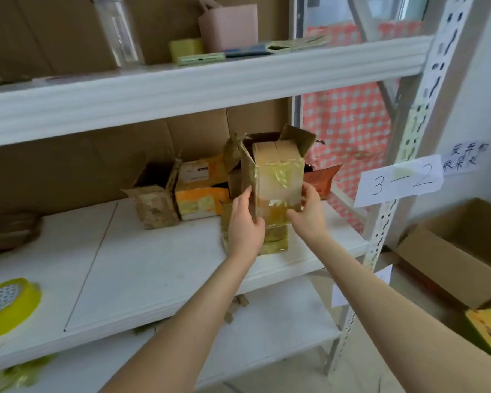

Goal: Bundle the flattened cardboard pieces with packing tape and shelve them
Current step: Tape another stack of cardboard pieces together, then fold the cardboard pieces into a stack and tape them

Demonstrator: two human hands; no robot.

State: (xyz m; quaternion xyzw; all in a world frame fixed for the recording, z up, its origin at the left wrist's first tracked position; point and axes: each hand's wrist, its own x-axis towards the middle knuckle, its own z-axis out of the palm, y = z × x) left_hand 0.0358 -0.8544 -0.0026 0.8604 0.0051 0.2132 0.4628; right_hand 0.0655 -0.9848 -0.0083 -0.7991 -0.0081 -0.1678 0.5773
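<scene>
The cardboard bundle [275,154] in the middle is dull and brown, wrapped in shiny, crinkly clear tape [281,173]. The shelf [153,251] is smooth and white. The tape roll [17,310] at lower left is glossy yellow. The label [397,182] at right is thin paper.

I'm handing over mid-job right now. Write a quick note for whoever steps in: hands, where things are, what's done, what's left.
Left hand: grips the left edge of the taped cardboard bundle.
Right hand: holds its right edge.
Bundle: upright, apparently resting on the middle shelf near its right end.
Tape roll: lies at the shelf's left front.
Done: yellowish tape is wrapped round the bundle.
Left: settle it in place and let go. I cannot tell whether the open cartons behind it need bundling.
</scene>
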